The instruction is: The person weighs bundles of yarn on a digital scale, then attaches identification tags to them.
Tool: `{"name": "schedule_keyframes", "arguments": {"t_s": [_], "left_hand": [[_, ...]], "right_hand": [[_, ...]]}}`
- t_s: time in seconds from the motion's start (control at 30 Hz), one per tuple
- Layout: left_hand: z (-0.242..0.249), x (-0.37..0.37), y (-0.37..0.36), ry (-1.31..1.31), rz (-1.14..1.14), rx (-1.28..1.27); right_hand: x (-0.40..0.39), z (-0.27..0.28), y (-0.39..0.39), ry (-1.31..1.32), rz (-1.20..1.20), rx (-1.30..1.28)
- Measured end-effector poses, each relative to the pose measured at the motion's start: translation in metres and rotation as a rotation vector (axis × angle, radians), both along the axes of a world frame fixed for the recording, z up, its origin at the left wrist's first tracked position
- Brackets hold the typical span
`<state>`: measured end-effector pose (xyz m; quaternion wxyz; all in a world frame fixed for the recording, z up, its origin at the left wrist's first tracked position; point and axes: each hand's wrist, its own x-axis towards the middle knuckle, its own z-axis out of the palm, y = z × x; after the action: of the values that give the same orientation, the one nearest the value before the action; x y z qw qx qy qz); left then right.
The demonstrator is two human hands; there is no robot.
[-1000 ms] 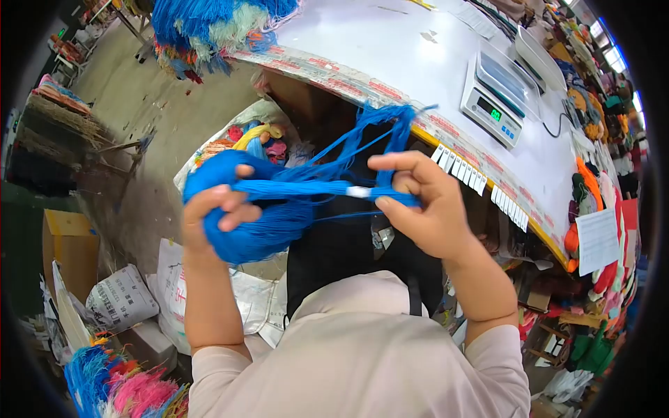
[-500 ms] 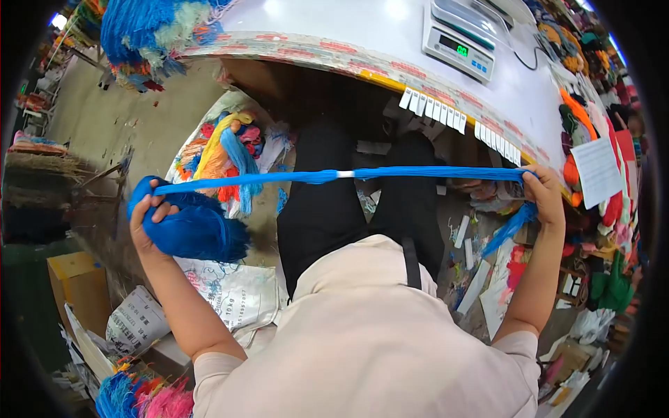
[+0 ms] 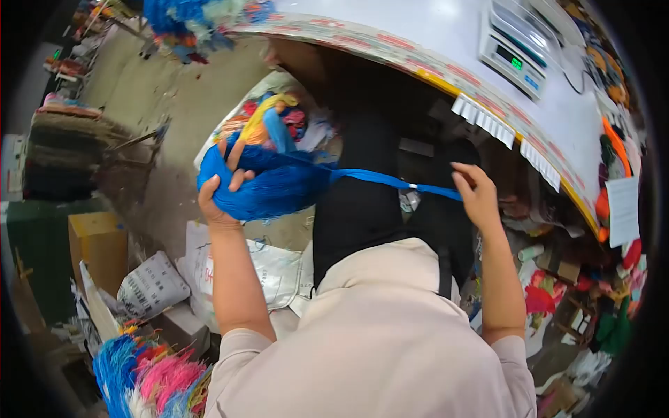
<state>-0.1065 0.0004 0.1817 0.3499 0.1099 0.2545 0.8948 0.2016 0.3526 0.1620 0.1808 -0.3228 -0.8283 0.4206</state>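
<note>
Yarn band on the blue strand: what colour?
White; the yarn band shows best in the head view.

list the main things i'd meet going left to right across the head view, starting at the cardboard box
Cardboard box, left hand, white band on the blue yarn, right hand, white paper sheet.

One head-worn view; faces forward and steeply down; left fingers (image 3: 235, 156) and right fingers (image 3: 467, 171) both lie a little above mid-height, fairly near the lens; shirt (image 3: 362, 341) nearer, filling the lower middle, below the fingers; table (image 3: 390, 21) seen from above, beyond the fingers, slanting down past the right fingers' outer side; floor (image 3: 160, 83) beyond the left fingers; field wide, rounded, corners dark.
</note>
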Motion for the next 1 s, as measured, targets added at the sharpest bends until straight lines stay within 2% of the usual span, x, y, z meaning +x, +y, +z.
{"name": "schedule_keyframes", "arguments": {"t_s": [0.07,0.13,0.17,0.23,0.3,0.43,0.6,0.67,0.73,0.8,0.97,1.0], "left_hand": [[0.017,0.006,0.016,0.094,-0.069,0.156],[0.039,0.014,0.035,0.134,-0.115,0.254],[0.049,0.019,0.045,0.160,-0.112,0.243],[0.059,0.026,0.062,0.194,-0.092,0.188],[0.065,0.028,0.074,0.210,-0.077,0.134],[0.074,0.028,0.090,0.196,-0.029,0.140],[0.077,0.017,0.089,0.152,-0.032,0.124],[0.072,0.007,0.082,0.237,-0.005,-0.015],[0.075,0.003,0.079,0.241,0.023,-0.007],[0.077,-0.004,0.075,0.331,-0.003,-0.055],[0.089,-0.019,0.068,0.421,0.041,-0.126],[0.092,-0.019,0.068,0.420,0.049,-0.127]], "right_hand": [[-0.069,0.055,-0.043,0.103,0.204,-0.155],[-0.123,0.075,-0.071,0.294,0.496,0.017],[-0.145,0.090,-0.086,0.350,0.576,-0.012],[-0.180,0.108,-0.109,0.514,0.648,0.040],[-0.198,0.121,-0.122,0.540,0.681,0.150],[-0.212,0.119,-0.124,0.389,0.704,0.021],[-0.221,0.119,-0.116,0.392,0.657,-0.220],[-0.226,0.125,-0.107,0.113,0.753,-0.835],[-0.233,0.126,-0.104,0.039,0.767,-0.900],[-0.241,0.121,-0.101,0.093,0.754,-1.131],[-0.253,0.140,-0.103,0.051,0.838,-1.079],[-0.256,0.141,-0.103,0.025,0.838,-0.936]]}}
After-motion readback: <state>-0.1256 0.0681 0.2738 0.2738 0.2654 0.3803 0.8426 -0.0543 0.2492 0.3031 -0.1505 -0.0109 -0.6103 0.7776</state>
